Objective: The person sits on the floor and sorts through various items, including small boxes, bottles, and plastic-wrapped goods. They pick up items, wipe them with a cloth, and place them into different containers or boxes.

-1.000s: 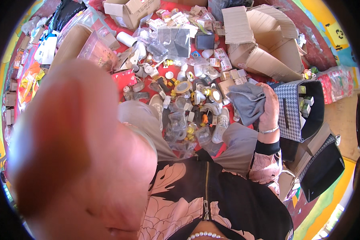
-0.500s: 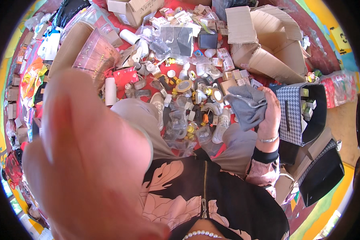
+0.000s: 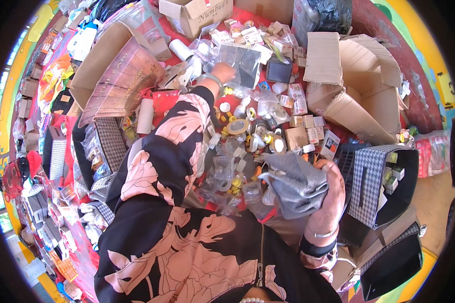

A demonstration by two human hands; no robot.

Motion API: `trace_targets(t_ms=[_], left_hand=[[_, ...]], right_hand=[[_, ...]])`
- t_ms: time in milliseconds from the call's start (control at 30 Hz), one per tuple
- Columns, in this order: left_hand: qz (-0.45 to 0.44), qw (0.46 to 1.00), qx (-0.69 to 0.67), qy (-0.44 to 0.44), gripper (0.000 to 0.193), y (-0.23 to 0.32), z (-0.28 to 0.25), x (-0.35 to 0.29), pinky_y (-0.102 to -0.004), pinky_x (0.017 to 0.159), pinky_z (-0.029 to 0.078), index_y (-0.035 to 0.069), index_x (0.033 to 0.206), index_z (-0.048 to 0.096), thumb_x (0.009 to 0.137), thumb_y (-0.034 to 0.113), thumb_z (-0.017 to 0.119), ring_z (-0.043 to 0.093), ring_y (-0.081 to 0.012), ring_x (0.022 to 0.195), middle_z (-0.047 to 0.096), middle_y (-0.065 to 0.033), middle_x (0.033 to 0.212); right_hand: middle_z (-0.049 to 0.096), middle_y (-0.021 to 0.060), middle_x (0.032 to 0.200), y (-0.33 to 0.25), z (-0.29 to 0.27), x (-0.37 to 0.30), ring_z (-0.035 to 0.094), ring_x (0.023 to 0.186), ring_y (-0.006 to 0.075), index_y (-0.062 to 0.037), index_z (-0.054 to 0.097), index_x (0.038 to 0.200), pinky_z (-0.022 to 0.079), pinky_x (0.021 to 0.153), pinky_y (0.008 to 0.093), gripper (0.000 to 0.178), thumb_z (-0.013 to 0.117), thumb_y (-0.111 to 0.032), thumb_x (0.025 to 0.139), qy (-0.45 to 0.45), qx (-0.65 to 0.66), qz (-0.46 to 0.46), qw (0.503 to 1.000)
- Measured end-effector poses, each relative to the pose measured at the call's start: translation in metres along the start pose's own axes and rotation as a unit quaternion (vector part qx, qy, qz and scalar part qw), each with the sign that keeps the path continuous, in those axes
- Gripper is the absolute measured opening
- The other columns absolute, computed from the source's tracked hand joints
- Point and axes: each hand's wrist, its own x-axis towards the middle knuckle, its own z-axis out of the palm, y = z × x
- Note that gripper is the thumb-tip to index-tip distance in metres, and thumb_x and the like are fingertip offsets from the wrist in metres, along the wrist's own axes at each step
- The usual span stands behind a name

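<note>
My right hand [image 3: 330,199] is closed on a bunched grey cloth [image 3: 299,186], which hangs over the pile in front of me at the right. Far out over the heap, my left hand [image 3: 222,73] reaches to the near left edge of a flat see-through plastic pouch with a grey front [image 3: 241,66]. Its fingers are too small and partly hidden to show whether they grip anything. Beneath and between my arms lie a round gold-rimmed tape-like ring [image 3: 237,127], see-through plastic packs [image 3: 222,166] and yellow bits.
An open cardboard box [image 3: 333,96] stands at the far right, another carton [image 3: 194,17] at the back. A checked black-and-white storage bin [image 3: 364,187] with small boxes inside is beside my right hand. A leaning carton [image 3: 101,65] and a white roll [image 3: 145,116] are at the left.
My left hand, blurred close to the camera before, has moved forward to the pouch at the back. The grey cloth in my right hand has come nearer to me and hangs more spread out.
</note>
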Motion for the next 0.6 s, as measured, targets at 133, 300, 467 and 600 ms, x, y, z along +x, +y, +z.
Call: trace_targets(t_ms=[133, 300, 467, 600], left_hand=[[-0.211, 0.975, -0.059, -0.045, 0.037, -0.082, 0.038, 0.027, -0.04, 0.09, 0.045, -0.004, 0.105, 0.061, 0.078, 0.021, 0.054, 0.058, -0.0357, 0.103, 0.059, -0.0232, 0.11], [-0.184, 0.978, -0.036, -0.09, 0.055, -0.029, -0.024, 0.071, -0.0365, 0.101, 0.037, 0.002, 0.127, 0.046, 0.078, 0.024, 0.058, 0.041, -0.029, 0.126, 0.043, -0.0192, 0.134], [-0.151, 0.988, -0.007, -0.018, 0.075, -0.045, 0.018, 0.118, -0.0366, 0.109, 0.027, 0.003, 0.136, 0.03, 0.075, 0.023, 0.068, 0.027, -0.0314, 0.134, 0.027, -0.0164, 0.145], [-0.14, 0.99, 0.029, -0.018, 0.063, -0.046, 0.044, 0.147, -0.0398, 0.107, 0.028, 0.006, 0.136, 0.033, 0.079, 0.019, 0.058, 0.031, -0.0305, 0.132, 0.032, -0.0156, 0.142]], right_hand=[[0.059, 0.0082, 0.088, -0.002, 0.007, 0.005, 0.056, 0.083, 0.0156, 0.0003, 0.057, 0.087, 0.043, 0.079, 0.0269, 0.021, 0.047, -0.018, 0.088, -0.023, -0.012, 0.033, 0.999], [0.059, 0.0101, 0.084, 0.011, -0.009, 0.025, 0.057, 0.075, 0.0162, -0.0007, 0.055, 0.084, 0.046, 0.07, 0.026, 0.017, 0.047, -0.016, 0.086, 0.017, 0.047, 0.081, 0.995], [0.057, 0.0101, 0.082, 0.009, 0.0, 0.046, 0.057, 0.073, 0.0188, -0.0005, 0.052, 0.084, 0.048, 0.07, 0.0296, 0.015, 0.048, -0.015, 0.085, 0.07, 0.063, 0.139, 0.986], [0.055, 0.0098, 0.08, 0.013, 0.009, 0.058, 0.057, 0.072, 0.0192, 0.0002, 0.051, 0.085, 0.049, 0.069, 0.0293, 0.015, 0.048, -0.015, 0.085, 0.104, 0.083, 0.161, 0.978]])
